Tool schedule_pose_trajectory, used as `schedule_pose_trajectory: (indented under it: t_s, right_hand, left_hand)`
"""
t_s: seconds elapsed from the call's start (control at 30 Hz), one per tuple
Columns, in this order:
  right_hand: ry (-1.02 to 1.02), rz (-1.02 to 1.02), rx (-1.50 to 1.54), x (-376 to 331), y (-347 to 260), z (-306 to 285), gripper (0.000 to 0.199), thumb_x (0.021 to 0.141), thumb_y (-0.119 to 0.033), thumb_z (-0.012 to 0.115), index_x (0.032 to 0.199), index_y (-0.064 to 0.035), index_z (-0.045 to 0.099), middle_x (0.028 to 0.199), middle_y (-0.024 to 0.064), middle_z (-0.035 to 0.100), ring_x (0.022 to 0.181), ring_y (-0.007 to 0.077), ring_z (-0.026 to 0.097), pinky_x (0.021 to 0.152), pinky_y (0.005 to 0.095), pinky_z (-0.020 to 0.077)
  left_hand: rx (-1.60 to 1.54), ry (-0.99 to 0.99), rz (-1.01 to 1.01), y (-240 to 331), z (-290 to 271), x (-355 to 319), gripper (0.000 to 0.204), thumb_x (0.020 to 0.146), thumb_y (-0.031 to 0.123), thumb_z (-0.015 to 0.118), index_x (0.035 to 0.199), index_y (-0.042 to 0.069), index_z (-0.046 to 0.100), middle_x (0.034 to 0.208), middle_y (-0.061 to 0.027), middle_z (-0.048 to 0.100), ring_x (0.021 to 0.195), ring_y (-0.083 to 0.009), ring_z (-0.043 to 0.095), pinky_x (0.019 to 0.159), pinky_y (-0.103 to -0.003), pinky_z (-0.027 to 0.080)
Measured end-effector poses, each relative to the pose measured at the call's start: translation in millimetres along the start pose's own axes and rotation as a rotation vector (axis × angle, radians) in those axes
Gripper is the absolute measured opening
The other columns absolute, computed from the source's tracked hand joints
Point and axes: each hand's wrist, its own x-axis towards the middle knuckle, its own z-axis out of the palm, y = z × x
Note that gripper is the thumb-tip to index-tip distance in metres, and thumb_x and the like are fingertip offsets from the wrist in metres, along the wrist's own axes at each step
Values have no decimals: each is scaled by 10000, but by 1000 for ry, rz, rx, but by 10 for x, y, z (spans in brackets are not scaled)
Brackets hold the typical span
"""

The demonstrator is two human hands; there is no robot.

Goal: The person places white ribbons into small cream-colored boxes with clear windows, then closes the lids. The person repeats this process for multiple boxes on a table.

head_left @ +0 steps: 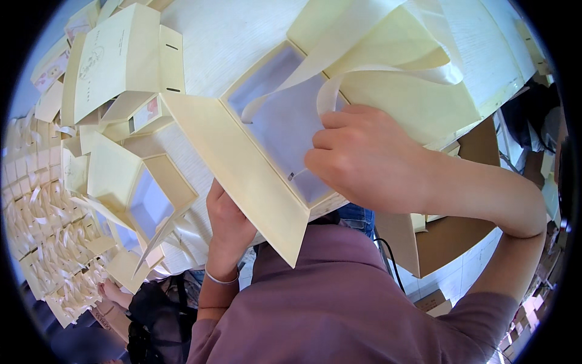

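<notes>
The open cream box (273,133) lay at the table's near edge, its lid (418,112) spread beyond it and its front flap (242,164) jutting toward the person. Pressure on that overhanging flap might have tipped the box or creased the card. The right hand (364,155) reached inside its right end, fingers curled, tips hidden; whether they gripped anything could not be told. The left hand (229,221) was under the flap, its fingers mostly covered, so its hold was unclear. A twist could have set into the loose ribbon (330,45) above the box, or its small metal tip (291,176) might have snagged.

The white table (224,36) ran beyond the box. Right of it stood a brown carton (454,249); far left, ribboned boxes (45,236) crowded together, a co-worker's hand (111,291) beside them.
</notes>
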Motion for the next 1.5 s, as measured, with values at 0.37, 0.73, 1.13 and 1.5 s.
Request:
schedule_pose_trajectory:
  t_s: [0.37,0.73,1.13,1.5]
  right_hand:
    - [82,28,-68,-27,-7,10,140,556,-74,581,580,-64,443,572,47,448,605,211,467,539,314,380]
    - [138,0,-71,-10,0,51,117,563,-74,577,594,-65,464,569,37,451,606,201,470,537,316,393]
    - [-95,40,105,-38,-6,17,75,627,-29,584,661,-58,523,658,37,527,715,215,492,635,319,385]
    - [44,81,94,51,-40,78,93,599,-25,574,621,-51,488,562,84,521,623,253,506,605,357,383]
  left_hand:
    - [110,-72,235,31,-29,72,294,605,102,697,878,22,621,893,-117,604,824,-290,576,694,-346,477]
    - [205,-67,227,89,-37,66,311,599,106,706,888,28,619,895,-112,606,829,-289,577,731,-355,464]
    - [233,-110,277,124,-29,96,305,602,133,695,884,43,619,878,-97,606,802,-289,579,681,-366,459]
    - [233,-120,285,147,-29,96,307,607,136,693,892,54,615,858,-105,601,761,-301,575,656,-373,453]
